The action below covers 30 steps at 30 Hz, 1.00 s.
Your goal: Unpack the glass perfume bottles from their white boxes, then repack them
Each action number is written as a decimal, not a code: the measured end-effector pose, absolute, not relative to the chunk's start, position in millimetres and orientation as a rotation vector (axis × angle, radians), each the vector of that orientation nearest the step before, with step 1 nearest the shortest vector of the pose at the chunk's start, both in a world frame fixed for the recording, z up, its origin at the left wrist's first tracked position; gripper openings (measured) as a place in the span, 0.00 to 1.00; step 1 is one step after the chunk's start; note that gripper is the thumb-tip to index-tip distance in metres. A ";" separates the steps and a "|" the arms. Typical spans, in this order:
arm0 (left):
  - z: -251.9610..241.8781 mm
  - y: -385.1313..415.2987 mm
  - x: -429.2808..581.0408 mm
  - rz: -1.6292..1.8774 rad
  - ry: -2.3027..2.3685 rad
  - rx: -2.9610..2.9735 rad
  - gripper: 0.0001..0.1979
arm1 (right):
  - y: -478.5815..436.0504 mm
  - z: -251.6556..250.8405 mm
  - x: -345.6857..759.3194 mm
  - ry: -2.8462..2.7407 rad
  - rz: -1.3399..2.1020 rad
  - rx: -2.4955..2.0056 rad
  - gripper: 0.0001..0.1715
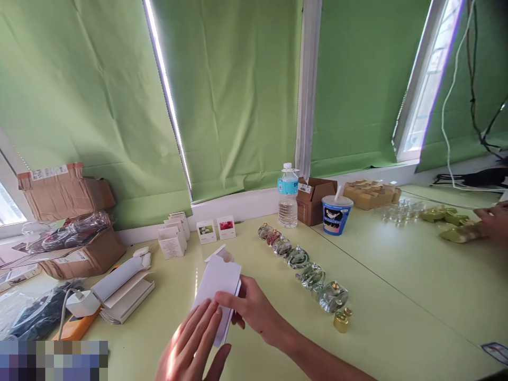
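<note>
I hold a flat white carton blank (217, 288) just above the pale green table (397, 296). My right hand (254, 311) grips its lower right edge, thumb across the face. My left hand (193, 346) lies on its lower left part with fingers stretched out and pressing on the card. A row of several glass perfume bottles (305, 267) runs diagonally to the right of the carton, ending at a gold cap (341, 320).
A stack of flat white cartons (125, 291) lies at left, with folded white boxes (173, 239) behind. A water bottle (288, 196), blue cup (336, 212) and brown cardboard box (315, 200) stand at the back. Another person's hand (492, 222) works at far right.
</note>
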<state>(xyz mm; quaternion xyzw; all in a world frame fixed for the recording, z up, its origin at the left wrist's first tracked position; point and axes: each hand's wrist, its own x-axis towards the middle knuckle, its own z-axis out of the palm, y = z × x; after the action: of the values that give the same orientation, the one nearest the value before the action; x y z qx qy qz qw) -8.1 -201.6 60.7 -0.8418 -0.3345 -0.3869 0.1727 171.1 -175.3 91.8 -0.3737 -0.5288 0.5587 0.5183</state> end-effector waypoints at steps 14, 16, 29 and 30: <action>93.9 -102.3 26.3 -1.416 -1.511 -2.914 0.16 | -128.4 103.5 235.4 -1.143 0.871 -0.899 0.23; 93.9 -102.1 26.5 -1.484 -1.408 -3.145 0.14 | -130.4 103.3 231.5 -1.174 0.877 -0.876 0.22; 80.7 -122.3 21.3 -1.798 -1.278 -3.435 0.08 | -135.3 107.1 230.9 -1.236 0.807 -0.955 0.24; 78.5 -122.7 21.2 -1.790 -1.289 -3.394 0.08 | -134.7 107.1 231.6 -1.241 0.801 -0.963 0.24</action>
<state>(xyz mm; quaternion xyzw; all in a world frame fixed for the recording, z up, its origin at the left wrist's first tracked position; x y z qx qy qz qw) 21.2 -122.7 78.5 -0.7539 -0.2863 -0.3977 -0.4376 231.6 -134.7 107.1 -0.4217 -0.5433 0.3504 0.6358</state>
